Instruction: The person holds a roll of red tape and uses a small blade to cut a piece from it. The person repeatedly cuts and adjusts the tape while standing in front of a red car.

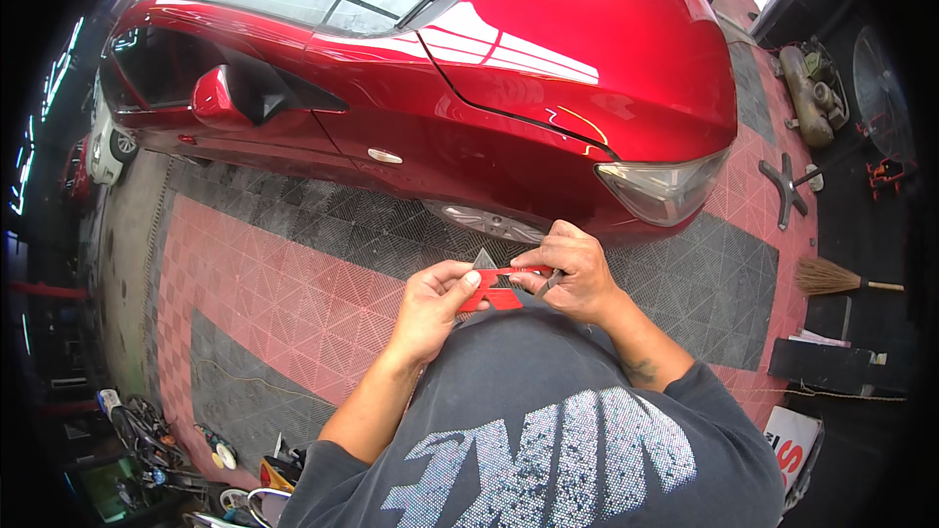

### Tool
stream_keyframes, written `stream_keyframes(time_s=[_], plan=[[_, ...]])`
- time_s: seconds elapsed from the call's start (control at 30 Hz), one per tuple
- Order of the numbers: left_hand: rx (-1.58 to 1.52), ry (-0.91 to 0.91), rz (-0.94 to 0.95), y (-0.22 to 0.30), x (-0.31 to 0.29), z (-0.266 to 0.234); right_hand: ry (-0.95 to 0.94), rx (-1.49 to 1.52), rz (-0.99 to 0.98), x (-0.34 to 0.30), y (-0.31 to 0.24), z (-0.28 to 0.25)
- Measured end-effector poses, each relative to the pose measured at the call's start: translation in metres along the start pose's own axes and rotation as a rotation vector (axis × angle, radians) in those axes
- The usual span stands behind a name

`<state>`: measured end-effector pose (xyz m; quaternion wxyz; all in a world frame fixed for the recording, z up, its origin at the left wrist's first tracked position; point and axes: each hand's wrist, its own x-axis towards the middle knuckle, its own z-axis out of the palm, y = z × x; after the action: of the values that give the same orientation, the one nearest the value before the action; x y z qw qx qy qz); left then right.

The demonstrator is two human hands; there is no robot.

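In front of my belly, my left hand (pixel 427 311) pinches a flat red piece (pixel 503 299) between thumb and fingers. A grey triangular tip (pixel 483 259) sticks up beside that thumb. My right hand (pixel 579 277) is closed at the other side, its fingertips on a thin red strip (pixel 526 269) that meets the flat piece. Something narrow and dark (pixel 554 280) shows by the right fingers, too small to name. Whether strip and flat piece are joined cannot be made out. Beyond both hands stands a glossy red car (pixel 587 39), with its front wheel (pixel 494 222) closest to them.
Black and red grid tiles (pixel 284 264) cover the floor. Along the right side are a broom (pixel 827 276), a dark star-shaped stand base (pixel 785 190), a tank-shaped machine (pixel 812 98) and a large fan (pixel 880 93). Assorted equipment (pixel 147 440) crowds the lower left.
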<state>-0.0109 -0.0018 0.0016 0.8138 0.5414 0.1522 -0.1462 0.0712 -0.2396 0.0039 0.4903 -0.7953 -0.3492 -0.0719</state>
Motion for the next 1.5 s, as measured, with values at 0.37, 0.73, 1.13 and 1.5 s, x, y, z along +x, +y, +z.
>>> stream_keyframes(time_s=[0.37, 0.73, 1.13, 1.5], plan=[[0.147, 0.019, 0.159, 0.007, 0.002, 0.006, 0.007, -0.009, 0.019, 0.004, 0.003, 0.003], [-0.113, 0.006, -0.044, 0.018, 0.01, 0.003, 0.003, 0.13, 0.241, -0.002, 0.008, 0.006], [-0.309, 0.066, 0.008, 0.016, 0.018, -0.003, -0.08, 0.598, 0.479, -0.009, -0.004, 0.014], [-0.428, 0.098, -0.025, -0.005, 0.022, -0.01, -0.26, 0.63, 0.628, -0.014, -0.003, 0.04]])
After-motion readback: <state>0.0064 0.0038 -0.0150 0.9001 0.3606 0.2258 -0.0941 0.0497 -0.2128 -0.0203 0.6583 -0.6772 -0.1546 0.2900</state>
